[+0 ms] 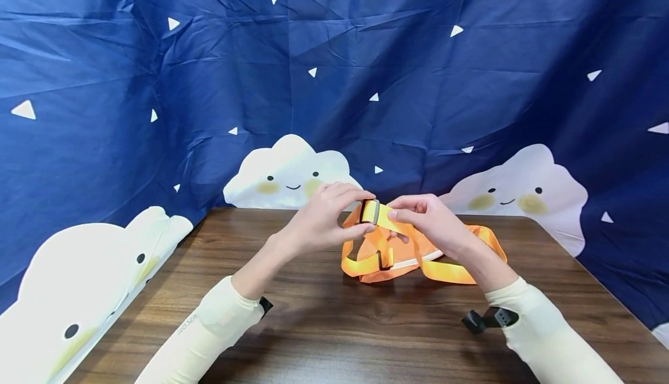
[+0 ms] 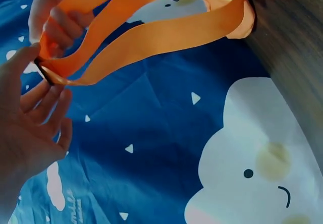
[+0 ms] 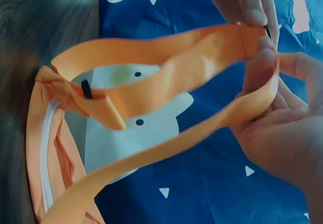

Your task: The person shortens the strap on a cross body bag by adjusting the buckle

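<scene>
My left hand (image 1: 321,216) pinches a black slide buckle (image 1: 377,212) between thumb and fingertips, holding it up above the table. Orange webbing strap (image 1: 393,220) runs through this buckle. Just to its right, my right hand (image 1: 432,221) grips the strap between thumb and fingers, its fingertips close beside the buckle in the right wrist view. From both hands the strap loops down to an orange bag (image 3: 68,158) with a white zipper (image 3: 46,158), lying on the table. A second black buckle (image 3: 87,89) sits on the strap near the bag.
The brown wood-grain table (image 1: 334,326) spreads beneath both forearms. Behind it and along its left side hangs a blue cloth (image 1: 334,105) printed with white clouds and small triangles. Pale sleeves with black wrist devices (image 1: 491,319) cover the forearms.
</scene>
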{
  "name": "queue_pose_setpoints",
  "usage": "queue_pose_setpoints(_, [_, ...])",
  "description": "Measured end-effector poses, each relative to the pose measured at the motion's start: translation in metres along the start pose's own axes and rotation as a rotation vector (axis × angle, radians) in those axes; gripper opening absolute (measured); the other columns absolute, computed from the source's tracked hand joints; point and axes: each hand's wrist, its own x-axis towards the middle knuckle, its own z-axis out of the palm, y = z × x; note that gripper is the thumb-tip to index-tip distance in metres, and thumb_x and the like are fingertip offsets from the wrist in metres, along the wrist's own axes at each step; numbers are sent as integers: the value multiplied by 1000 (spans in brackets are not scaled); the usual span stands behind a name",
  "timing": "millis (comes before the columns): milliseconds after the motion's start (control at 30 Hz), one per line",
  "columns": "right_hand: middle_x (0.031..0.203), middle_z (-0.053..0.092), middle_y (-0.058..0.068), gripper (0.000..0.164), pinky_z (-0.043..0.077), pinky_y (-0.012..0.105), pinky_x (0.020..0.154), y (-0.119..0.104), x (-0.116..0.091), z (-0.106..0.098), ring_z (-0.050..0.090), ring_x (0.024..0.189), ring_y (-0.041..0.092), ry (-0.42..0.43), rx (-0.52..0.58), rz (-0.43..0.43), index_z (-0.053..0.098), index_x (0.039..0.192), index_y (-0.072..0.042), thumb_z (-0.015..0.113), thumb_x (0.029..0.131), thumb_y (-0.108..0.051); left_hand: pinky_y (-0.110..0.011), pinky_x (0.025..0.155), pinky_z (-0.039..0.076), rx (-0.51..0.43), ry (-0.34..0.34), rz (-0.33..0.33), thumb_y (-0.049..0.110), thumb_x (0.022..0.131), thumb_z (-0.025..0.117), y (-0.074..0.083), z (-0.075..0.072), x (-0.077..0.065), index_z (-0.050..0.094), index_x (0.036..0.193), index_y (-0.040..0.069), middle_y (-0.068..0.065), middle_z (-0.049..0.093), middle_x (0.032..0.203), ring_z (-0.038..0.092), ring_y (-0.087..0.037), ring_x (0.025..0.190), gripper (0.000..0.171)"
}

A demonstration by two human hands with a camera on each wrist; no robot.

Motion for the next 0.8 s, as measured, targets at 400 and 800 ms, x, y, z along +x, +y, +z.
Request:
queue_pose_setpoints(400, [74, 61, 20, 23, 47, 36, 55, 5, 2, 2, 55, 62, 40, -24, -28, -21, 73, 111, -2, 66, 101, -22, -35, 94, 41, -17, -20, -3, 43, 86, 83, 4, 0, 0, 69, 123, 12, 4, 69, 113, 58, -7, 106, 50])
queue_pose_setpoints(800, [89, 69, 23, 22, 55, 36, 73, 4, 4, 12, 61, 63, 29, -37, 98, -34, 68, 115, 4, 63, 103, -14, -35, 90, 39, -84, -36, -38, 40, 85, 84, 5, 1, 0, 68, 127, 14, 8, 70, 107, 62, -10, 102, 52])
